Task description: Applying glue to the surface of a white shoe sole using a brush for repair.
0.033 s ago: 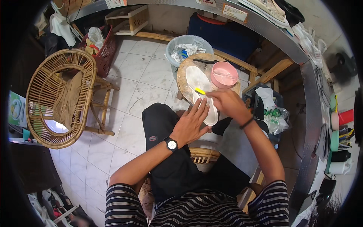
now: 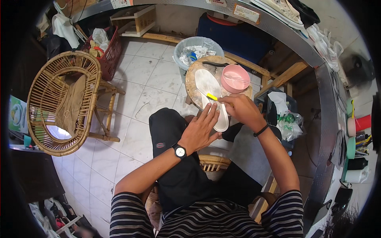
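A white shoe sole (image 2: 207, 82) lies lengthwise on a round, worn worktable (image 2: 191, 91), its heel end toward me. My left hand (image 2: 199, 129) rests on the sole's near half, fingers stretched out and nearly flat. Pinched in my right hand (image 2: 241, 110) is a small tool with a bright yellow end (image 2: 212, 96). That yellow end is over the middle of the sole, just beyond my left fingertips; most of the tool is hidden by my fingers. To the right stands a pink bowl (image 2: 237, 87) with a clear, thin item across it. A black tool (image 2: 214, 64) lies on the far side.
Behind the worktable stands a lined waste bin (image 2: 180, 63) with crumpled scraps. A rattan chair (image 2: 95, 115) is at left, near a red basket (image 2: 113, 55). At right, a dark crate (image 2: 291, 133) holds plastic bags. A metal-edged counter (image 2: 323, 103) curves around the right side.
The yellow-ended tool and my right hand have shifted slightly right and toward me over the sole. My left hand stays in place.
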The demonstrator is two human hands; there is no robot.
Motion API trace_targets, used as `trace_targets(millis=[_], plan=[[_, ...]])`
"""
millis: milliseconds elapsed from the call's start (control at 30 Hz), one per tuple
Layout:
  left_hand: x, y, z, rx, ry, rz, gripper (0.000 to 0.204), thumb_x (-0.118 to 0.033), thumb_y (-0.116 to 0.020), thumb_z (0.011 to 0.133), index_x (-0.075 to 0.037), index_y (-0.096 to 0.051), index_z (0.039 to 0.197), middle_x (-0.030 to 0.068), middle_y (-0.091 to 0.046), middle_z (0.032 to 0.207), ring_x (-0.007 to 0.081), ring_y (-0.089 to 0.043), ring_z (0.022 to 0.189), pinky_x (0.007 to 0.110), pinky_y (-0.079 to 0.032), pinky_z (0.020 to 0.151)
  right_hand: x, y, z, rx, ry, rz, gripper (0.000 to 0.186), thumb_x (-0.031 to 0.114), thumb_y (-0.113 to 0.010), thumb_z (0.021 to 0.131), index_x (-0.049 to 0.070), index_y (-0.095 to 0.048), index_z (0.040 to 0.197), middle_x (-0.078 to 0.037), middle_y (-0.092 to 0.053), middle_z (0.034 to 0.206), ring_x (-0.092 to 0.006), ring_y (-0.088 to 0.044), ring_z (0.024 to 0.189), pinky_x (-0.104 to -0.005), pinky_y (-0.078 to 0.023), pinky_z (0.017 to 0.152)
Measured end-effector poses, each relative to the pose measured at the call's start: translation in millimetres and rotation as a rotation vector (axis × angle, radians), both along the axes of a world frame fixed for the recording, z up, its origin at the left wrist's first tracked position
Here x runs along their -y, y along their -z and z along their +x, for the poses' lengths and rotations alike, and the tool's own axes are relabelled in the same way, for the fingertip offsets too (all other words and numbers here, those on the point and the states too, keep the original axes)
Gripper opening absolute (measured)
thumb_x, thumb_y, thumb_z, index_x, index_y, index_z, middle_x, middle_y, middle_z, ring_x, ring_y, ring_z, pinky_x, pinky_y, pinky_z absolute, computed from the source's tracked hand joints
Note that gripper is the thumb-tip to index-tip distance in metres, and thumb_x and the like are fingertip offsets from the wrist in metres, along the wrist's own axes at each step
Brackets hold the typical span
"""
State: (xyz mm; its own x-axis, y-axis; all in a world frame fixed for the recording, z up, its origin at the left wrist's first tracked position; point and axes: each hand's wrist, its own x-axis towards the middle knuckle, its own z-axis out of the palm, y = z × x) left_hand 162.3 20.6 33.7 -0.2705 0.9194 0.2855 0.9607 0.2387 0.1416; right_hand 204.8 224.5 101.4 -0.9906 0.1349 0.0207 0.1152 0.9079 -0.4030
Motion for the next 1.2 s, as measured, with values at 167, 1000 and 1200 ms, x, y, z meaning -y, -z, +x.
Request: trace_targets(millis=[167, 1000, 1200], plan=[[-1, -1, 1, 0.022, -0.007, -0.008, 0.078, -0.054, -0.051, 0.103, 0.005, -0.043, 0.153, 0.0234, -0.037, 0.164, 0.0353, -0.033, 0.155, 0.041, -0.056, 0.099, 16, 1, -29, -0.183, 0.090, 0.030, 0.030, 0.008, -0.058, 0.090, 0.008, -0.077, 0.114, -0.023, -0.073, 0.098, -0.0416, -0.072, 0.090, -0.0521, -0.057, 0.083], [-1, -3, 1, 0.103, -0.012, -0.051, 0.077, -0.051, -0.051, 0.104, 0.003, -0.039, 0.157, 0.0219, -0.032, 0.167, 0.0354, -0.028, 0.158, 0.043, -0.052, 0.107, -5, 21, -14, -0.311, -0.114, -0.043, 0.033, 0.009, -0.061, 0.090, 0.008, -0.075, 0.119, -0.019, -0.071, 0.094, -0.0406, -0.070, 0.094, -0.0504, -0.056, 0.083], [0, -1, -3, 0.057, 0.010, 0.019, 0.076, -0.053, -0.053, 0.102, 0.003, -0.045, 0.153, 0.0211, -0.035, 0.166, 0.0345, -0.033, 0.155, 0.042, -0.055, 0.100, -18, 17, -3, -0.193, -0.157, -0.074, 0.032, 0.008, -0.061, 0.089, 0.008, -0.077, 0.117, -0.019, -0.072, 0.096, -0.0391, -0.070, 0.096, -0.0487, -0.056, 0.086]])
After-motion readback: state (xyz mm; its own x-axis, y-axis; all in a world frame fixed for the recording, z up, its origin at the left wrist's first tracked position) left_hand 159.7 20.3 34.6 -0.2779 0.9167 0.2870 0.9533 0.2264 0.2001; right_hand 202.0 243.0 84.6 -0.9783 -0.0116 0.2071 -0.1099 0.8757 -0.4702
